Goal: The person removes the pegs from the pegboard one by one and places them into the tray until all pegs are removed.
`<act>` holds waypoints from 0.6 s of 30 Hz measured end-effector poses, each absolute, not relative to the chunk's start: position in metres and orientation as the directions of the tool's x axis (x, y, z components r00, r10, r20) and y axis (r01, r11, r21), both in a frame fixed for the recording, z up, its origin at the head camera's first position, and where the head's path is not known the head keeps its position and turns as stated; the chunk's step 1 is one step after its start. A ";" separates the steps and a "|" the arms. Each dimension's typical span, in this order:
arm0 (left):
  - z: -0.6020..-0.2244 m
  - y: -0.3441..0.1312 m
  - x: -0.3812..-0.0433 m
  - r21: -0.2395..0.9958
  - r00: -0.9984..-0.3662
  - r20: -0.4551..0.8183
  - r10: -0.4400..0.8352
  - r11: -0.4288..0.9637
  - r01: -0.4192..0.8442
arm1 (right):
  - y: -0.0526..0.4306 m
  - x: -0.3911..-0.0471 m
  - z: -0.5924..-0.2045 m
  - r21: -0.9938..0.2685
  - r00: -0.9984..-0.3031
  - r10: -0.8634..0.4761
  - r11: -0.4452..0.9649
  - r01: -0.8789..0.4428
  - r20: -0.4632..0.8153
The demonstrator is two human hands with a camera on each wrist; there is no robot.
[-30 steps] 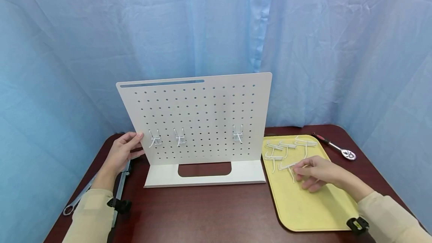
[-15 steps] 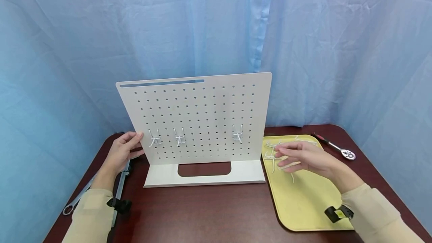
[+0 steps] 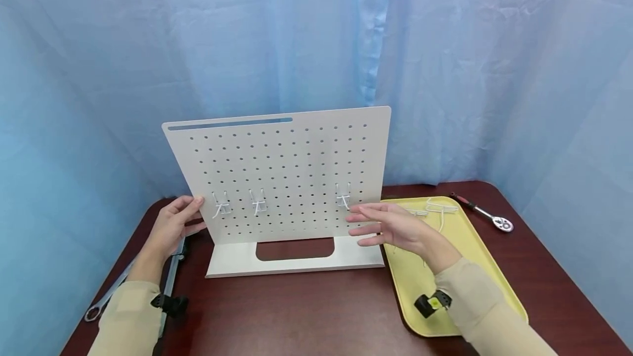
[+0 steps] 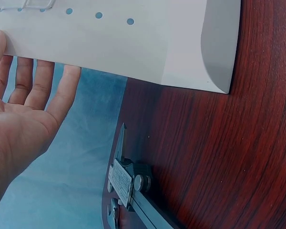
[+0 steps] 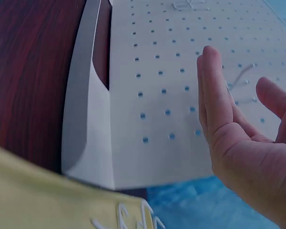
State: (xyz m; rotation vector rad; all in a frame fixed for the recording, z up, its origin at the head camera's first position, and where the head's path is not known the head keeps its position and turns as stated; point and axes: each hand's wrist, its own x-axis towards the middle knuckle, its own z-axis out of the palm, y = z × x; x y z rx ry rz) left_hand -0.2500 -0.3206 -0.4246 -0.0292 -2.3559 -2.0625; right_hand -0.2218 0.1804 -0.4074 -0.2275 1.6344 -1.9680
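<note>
A white pegboard (image 3: 292, 174) stands on its folded base on the dark red table. My left hand (image 3: 172, 223) grips its left edge, thumb in front and fingers behind, as the left wrist view also shows. Three white wire hooks hang in the lower half: a left hook (image 3: 222, 208), a middle hook (image 3: 259, 205) and a right hook (image 3: 343, 200). Just below and right of that last one, my right hand (image 3: 398, 229) hovers before the board with fingers extended and nothing held. In the right wrist view its thumb (image 5: 274, 98) stands apart from the fingers.
A yellow tray (image 3: 410, 295) with several more wire hooks (image 3: 442, 209) lies right of the board. Beyond it is a ratchet wrench (image 3: 502, 224). Left of the board lie a caliper (image 4: 121, 181) and a wrench (image 3: 106, 298). A blue curtain (image 3: 277, 32) encloses the table.
My right hand has left the hooks on the tray and moved left to the pegboard's lower right, its fingers straightening. My left hand keeps its grip on the edge. The head view has shifted slightly.
</note>
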 end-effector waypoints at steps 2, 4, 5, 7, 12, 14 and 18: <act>-0.425 -0.322 -0.249 0.991 -1.000 0.021 0.012 0.128 0.023 | 0.170 -0.224 -0.408 -0.934 -0.825 -0.518 -0.124 0.334 -0.226; -0.425 -0.326 -0.247 0.992 -1.000 0.029 0.009 0.126 0.030 | 0.158 -0.226 -0.410 -0.923 -0.815 -0.533 -0.149 0.354 -0.226; -0.424 -0.329 -0.245 0.992 -0.999 0.033 0.006 0.121 0.033 | 0.151 -0.228 -0.411 -0.921 -0.809 -0.545 -0.156 0.357 -0.221; -0.422 -0.334 -0.242 0.992 -0.999 0.041 0.007 0.115 0.041 | 0.141 -0.230 -0.412 -0.914 -0.799 -0.560 -0.167 0.369 -0.220; -0.419 -0.334 -0.242 0.993 -0.999 0.048 0.019 0.103 0.050 | 0.134 -0.234 -0.410 -0.913 -0.809 -0.545 -0.178 0.368 -0.220; -0.420 -0.330 -0.245 0.993 -0.999 0.047 0.010 0.106 0.048 | 0.136 -0.235 -0.409 -0.914 -0.817 -0.534 -0.180 0.363 -0.219; -0.424 -0.321 -0.250 0.992 -0.999 0.037 0.014 0.120 0.038 | 0.144 -0.235 -0.408 -0.918 -0.827 -0.515 -0.172 0.357 -0.225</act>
